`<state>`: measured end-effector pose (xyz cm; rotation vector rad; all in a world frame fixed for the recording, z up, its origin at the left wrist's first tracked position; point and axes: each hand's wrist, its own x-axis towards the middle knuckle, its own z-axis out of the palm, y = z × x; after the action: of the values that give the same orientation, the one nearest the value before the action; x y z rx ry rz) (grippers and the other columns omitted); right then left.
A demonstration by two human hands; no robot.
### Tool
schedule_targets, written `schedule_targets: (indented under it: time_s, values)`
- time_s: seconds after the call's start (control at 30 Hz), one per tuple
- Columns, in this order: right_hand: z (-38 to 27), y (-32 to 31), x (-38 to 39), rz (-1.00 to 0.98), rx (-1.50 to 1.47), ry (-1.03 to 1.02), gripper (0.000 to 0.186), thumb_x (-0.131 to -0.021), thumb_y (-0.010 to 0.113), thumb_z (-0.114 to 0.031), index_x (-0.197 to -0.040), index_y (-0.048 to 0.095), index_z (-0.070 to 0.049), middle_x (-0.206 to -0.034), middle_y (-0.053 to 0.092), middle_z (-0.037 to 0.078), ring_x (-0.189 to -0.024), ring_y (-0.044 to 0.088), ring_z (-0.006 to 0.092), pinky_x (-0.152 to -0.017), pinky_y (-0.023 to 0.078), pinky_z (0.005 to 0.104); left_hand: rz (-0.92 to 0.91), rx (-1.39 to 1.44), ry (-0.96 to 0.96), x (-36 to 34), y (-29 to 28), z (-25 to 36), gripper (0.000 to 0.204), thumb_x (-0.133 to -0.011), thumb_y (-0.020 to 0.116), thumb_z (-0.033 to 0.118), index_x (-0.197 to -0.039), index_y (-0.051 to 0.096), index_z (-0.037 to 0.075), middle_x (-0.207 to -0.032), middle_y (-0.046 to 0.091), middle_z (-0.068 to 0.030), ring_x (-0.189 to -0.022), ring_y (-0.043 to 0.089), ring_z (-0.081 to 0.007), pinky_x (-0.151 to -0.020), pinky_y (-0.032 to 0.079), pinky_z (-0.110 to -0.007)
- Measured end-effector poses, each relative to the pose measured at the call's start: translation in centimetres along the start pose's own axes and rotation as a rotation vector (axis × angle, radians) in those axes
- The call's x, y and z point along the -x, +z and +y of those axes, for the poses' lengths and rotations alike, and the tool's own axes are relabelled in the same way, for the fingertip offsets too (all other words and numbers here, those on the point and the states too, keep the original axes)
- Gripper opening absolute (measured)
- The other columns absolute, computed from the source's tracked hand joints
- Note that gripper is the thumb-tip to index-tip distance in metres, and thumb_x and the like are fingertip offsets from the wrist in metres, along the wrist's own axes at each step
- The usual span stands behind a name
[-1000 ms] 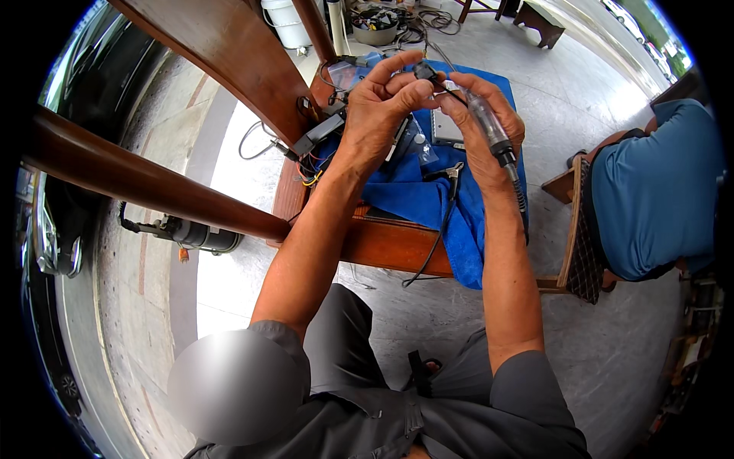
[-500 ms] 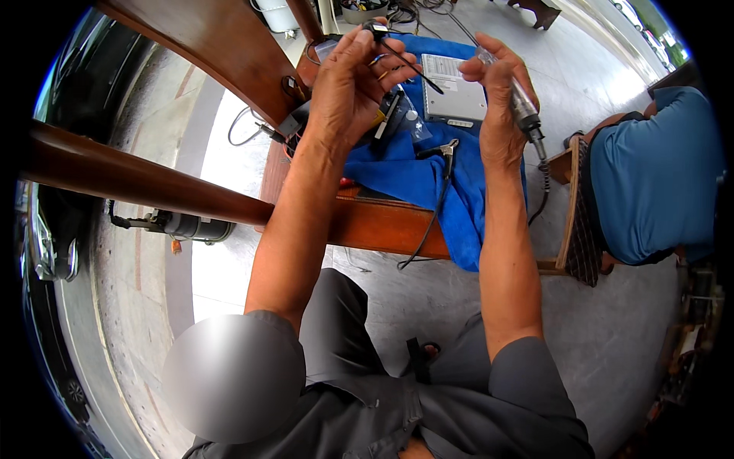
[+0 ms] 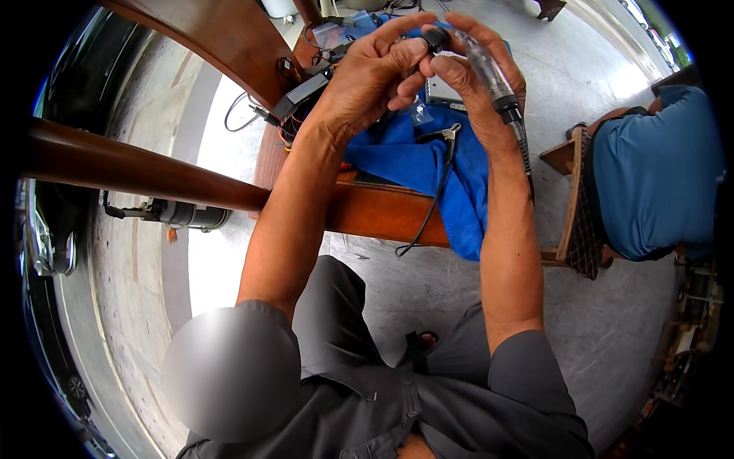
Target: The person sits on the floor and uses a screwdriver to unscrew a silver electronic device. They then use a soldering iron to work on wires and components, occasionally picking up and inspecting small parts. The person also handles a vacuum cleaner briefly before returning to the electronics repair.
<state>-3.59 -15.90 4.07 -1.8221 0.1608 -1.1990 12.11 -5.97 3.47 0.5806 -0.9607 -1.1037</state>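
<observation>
Up over the far end of the bench, my two hands are close together. My left hand (image 3: 382, 65) is closed, thumb and fingers pinching a small black round-ended part (image 3: 436, 40). In my right hand (image 3: 485, 92) is a clear-bodied circuit tester (image 3: 488, 73) with a black cable running down beside my wrist. The tester's front end points up past the black part; its tip is hard to make out. Below them, a clamp clip (image 3: 451, 133) on a black lead lies on the blue cloth (image 3: 394, 157).
A silver box (image 3: 442, 93) sits partly hidden behind my hands. Black modules and wires (image 3: 304, 93) lie at the wooden bench's (image 3: 390, 216) left. A person in a blue shirt (image 3: 654, 172) sits at right. A wooden rail (image 3: 153, 168) crosses at left.
Both hands have come together: my left hand moved right with the black part, and the tester in my right hand moved left and tilted. The part's thin black cord is now hidden.
</observation>
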Motion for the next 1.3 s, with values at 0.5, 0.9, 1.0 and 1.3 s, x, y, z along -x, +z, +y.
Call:
schedule_targets:
  time_s: [0.5, 0.9, 1.0, 1.3]
  values:
    - [0.7, -1.2, 0.1, 0.261, 0.179, -0.003, 0.047, -0.089, 0.086, -0.030, -0.128, 0.069, -0.011, -0.110, 0.077, 0.011, -0.106, 0.074, 0.0176, -0.094, 0.061, 0.0298, 0.290, -0.618, 0.166, -0.2, -0.3, -0.6, 0.028, -0.097, 0.077, 0.027, -0.111, 0.078, 0.003, -0.086, 0.073, -0.0040, -0.066, 0.061, -0.0073, -0.059, 0.049, -0.021]
    - [0.4, -0.7, 0.0, 0.167, 0.140, -0.021, 0.043, -0.093, 0.081, -0.027, -0.130, 0.068, -0.010, -0.111, 0.078, 0.013, -0.109, 0.075, 0.0207, -0.094, 0.062, 0.0326, 0.353, -0.525, 0.156, -0.1, -0.3, -0.3, 0.027, -0.103, 0.071, 0.027, -0.110, 0.076, 0.002, -0.081, 0.070, -0.0023, -0.063, 0.061, -0.0059, -0.049, 0.044, -0.020]
    - [0.1, -0.4, 0.0, 0.172, 0.060, 0.004, 0.044, -0.092, 0.082, -0.024, -0.131, 0.067, -0.011, -0.112, 0.078, 0.013, -0.108, 0.074, 0.0197, -0.092, 0.061, 0.0333, 0.379, -0.501, 0.117, -0.1, -0.2, -0.2, 0.028, -0.105, 0.067, 0.029, -0.110, 0.074, 0.002, -0.081, 0.068, -0.0009, -0.062, 0.060, -0.0052, -0.048, 0.042, -0.020]
    - [-0.4, -0.5, 0.0, 0.281, 0.037, 0.109, 0.042, -0.092, 0.083, -0.030, -0.126, 0.071, -0.007, -0.101, 0.075, 0.007, -0.092, 0.071, 0.0122, -0.082, 0.058, 0.0265, 0.345, -0.430, 0.030, -0.4, 0.5, -0.9, 0.027, -0.107, 0.062, 0.026, -0.112, 0.070, 0.001, -0.082, 0.068, -0.0015, -0.062, 0.060, -0.0062, -0.048, 0.045, -0.020]
